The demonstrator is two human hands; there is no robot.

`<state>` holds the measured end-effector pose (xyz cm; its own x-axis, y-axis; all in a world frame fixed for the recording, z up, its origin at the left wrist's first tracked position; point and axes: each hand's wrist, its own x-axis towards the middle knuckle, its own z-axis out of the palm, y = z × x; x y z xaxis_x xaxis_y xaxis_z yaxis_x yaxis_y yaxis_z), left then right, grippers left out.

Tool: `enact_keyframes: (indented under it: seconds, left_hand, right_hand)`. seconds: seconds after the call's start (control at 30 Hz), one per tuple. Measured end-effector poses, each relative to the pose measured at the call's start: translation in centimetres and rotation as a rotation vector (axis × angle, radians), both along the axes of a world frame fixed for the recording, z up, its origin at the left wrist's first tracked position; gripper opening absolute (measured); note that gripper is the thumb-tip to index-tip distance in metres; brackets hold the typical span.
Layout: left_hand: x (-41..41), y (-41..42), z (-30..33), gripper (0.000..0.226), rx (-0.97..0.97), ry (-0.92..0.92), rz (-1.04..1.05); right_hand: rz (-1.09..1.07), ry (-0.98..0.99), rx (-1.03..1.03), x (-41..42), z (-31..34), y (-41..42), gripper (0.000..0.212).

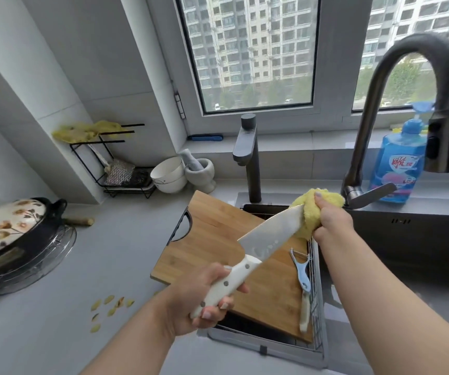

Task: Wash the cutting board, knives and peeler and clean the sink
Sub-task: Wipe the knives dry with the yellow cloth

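Observation:
My left hand (204, 296) grips the white handle of a large knife (269, 234), blade pointing up and right over the board. My right hand (331, 220) holds a yellow cloth (312, 212) wrapped around the blade's tip. Below them a wooden cutting board (218, 228) lies across the left part of the dark sink (407, 244). On the board's right edge rest a light-blue peeler (301, 269) and a second knife with a pale handle (305, 312); its blade is not clearly visible.
A tall dark faucet (418, 77) arches over the sink beside a smaller tap (250, 158). Blue dish soap (399, 166) stands behind. On the counter are a patterned pot (9, 234), white bowls (169, 174), a mortar (201, 171), a wire rack (120, 163) and peel scraps (109, 307).

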<state>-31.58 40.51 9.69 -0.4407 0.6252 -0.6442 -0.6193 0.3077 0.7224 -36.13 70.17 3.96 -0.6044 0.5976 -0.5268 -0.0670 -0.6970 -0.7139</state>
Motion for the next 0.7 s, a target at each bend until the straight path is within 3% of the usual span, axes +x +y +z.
enact_keyframes:
  seconds: [0.07, 0.2, 0.37, 0.5, 0.7]
  left_hand:
    - [0.3, -1.3, -0.3, 0.041, 0.022, -0.012, 0.064]
    - [0.7, -2.1, -1.1, 0.03, 0.061, 0.055, 0.246]
    - [0.3, -1.0, -1.1, 0.022, 0.078, 0.255, 0.433]
    - [-0.5, 0.0, -1.3, 0.021, -0.103, 0.475, 0.369]
    - [-0.7, 0.8, -0.9, 0.02, -0.016, 0.523, 0.391]
  right_hand:
    - [0.002, -0.06, 0.031, -0.1, -1.0, -0.3, 0.038]
    - [0.291, -0.144, 0.021, 0.9, -2.1, -4.5, 0.02]
    - [0.559, -0.042, -0.024, 3.2, 0.8, -10.9, 0.026]
    - [0.762, 0.041, 0.069, 3.7, 3.2, -13.5, 0.032]
    - [0.8, 0.062, 0.223, 3.6, 4.4, -13.6, 0.044]
